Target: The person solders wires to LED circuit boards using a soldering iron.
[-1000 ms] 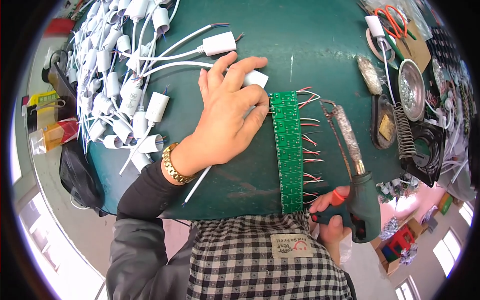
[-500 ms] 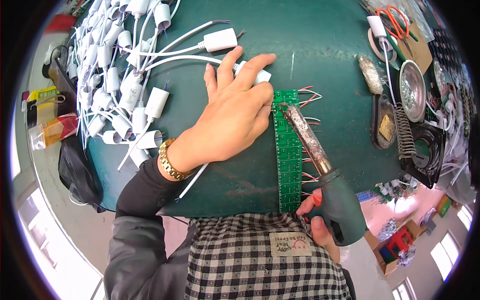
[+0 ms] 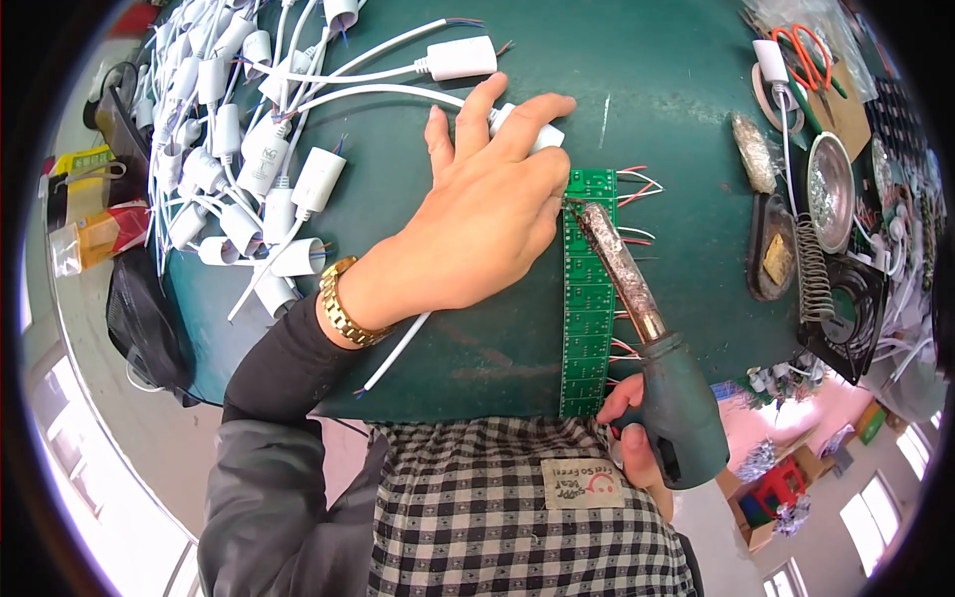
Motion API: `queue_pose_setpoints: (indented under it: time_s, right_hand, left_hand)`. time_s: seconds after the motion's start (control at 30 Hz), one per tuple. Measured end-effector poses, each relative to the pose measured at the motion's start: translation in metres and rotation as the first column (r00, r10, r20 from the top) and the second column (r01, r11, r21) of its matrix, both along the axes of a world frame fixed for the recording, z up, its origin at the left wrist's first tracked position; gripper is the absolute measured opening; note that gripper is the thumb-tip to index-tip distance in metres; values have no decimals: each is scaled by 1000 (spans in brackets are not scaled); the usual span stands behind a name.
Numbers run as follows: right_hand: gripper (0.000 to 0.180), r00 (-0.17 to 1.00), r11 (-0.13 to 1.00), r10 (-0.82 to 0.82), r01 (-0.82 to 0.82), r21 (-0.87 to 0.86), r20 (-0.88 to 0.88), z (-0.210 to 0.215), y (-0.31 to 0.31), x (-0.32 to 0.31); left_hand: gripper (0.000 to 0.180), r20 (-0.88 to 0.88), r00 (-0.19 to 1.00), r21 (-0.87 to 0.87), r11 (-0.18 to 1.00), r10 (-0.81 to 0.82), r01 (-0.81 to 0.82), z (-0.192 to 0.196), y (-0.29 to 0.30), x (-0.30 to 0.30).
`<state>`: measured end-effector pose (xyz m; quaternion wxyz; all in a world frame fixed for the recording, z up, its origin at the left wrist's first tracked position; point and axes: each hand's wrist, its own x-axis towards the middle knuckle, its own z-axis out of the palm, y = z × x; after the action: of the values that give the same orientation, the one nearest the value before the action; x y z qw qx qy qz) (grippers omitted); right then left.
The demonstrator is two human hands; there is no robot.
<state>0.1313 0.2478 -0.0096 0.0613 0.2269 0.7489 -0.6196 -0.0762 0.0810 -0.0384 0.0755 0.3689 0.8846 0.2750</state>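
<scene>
My left hand (image 3: 487,209) lies over the table with three fingers spread across a white lamp socket (image 3: 537,131). Its thumb and forefinger are drawn together at the board's left edge; what they pinch is hidden. A white cable (image 3: 398,348) comes out from under that wrist. A long green circuit board strip (image 3: 587,333) stretches from there toward my lap, with red and white wires (image 3: 642,189) along its right side. My right hand (image 3: 637,443), partly hidden, grips a soldering iron (image 3: 652,348) by its dark handle. The iron's tip meets the strip's upper left edge beside my left fingers.
White lamp sockets with cables (image 3: 264,159) are heaped at the left. On the right stand a metal dish (image 3: 831,189), a coiled spring holder (image 3: 814,269), a dark oblong tray with a yellowish sponge (image 3: 776,261) and orange-handled scissors (image 3: 811,60). A checked cloth (image 3: 477,517) covers my lap.
The view has shifted slightly, so the table's things sit a little further right. Both hands keep their places relative to the board, and the iron's tip stays at its edge.
</scene>
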Motion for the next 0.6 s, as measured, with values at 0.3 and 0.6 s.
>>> queue_pose_setpoints:
  time_s: [0.3,0.6]
  right_hand:
    - [7,999,988,-36,37,-148,14,0,-3,3]
    - [45,974,938,-95,18,-346,-206,-3,6,13]
  left_hand:
    - [7,-16,1000,-8,1000,10,-10,-2,1,2]
    - [6,-32,999,-9,1000,10,-10,-2,1,0]
